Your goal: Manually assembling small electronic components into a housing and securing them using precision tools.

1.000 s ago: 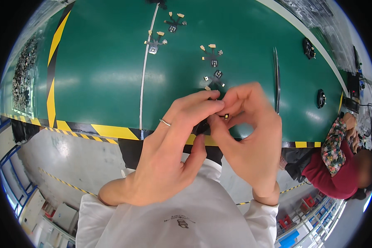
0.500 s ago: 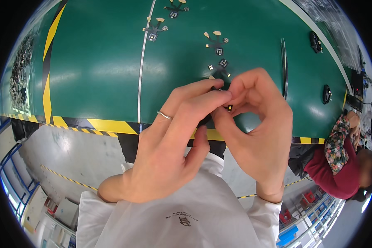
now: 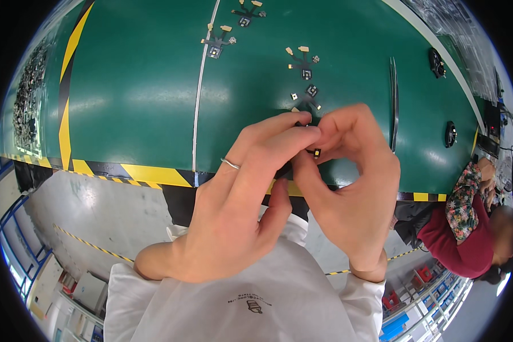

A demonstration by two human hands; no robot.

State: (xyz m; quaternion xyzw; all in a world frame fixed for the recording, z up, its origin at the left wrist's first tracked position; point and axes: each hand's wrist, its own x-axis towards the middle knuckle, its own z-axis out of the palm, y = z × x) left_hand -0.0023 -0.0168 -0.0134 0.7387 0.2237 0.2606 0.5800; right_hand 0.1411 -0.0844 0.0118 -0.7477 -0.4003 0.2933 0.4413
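Both my hands meet over the near edge of the green table, fingertips together around a small black part (image 3: 285,170) that is mostly hidden. My left hand (image 3: 228,199), with a ring on one finger, curls its fingers over that part. The thumb and index finger of my right hand (image 3: 353,176) bend into a loop and pinch at it. Between the fingertips shows a small dark flex-circuit end with a pale yellow square (image 3: 316,153). Just beyond my fingertips lies a branched black flex circuit (image 3: 312,90), and another flex circuit (image 3: 306,74) sits farther off.
Two more flex circuits (image 3: 215,51) lie at the far left of the green table (image 3: 137,102). Black round parts (image 3: 451,134) stand at the right, past a dark strip (image 3: 393,102). A tray of small parts (image 3: 29,108) is far left. A person (image 3: 459,242) sits at right.
My hands keep the same grip around the black part. My right hand's knuckles have dipped slightly toward me. The table items appear shifted a little by head motion.
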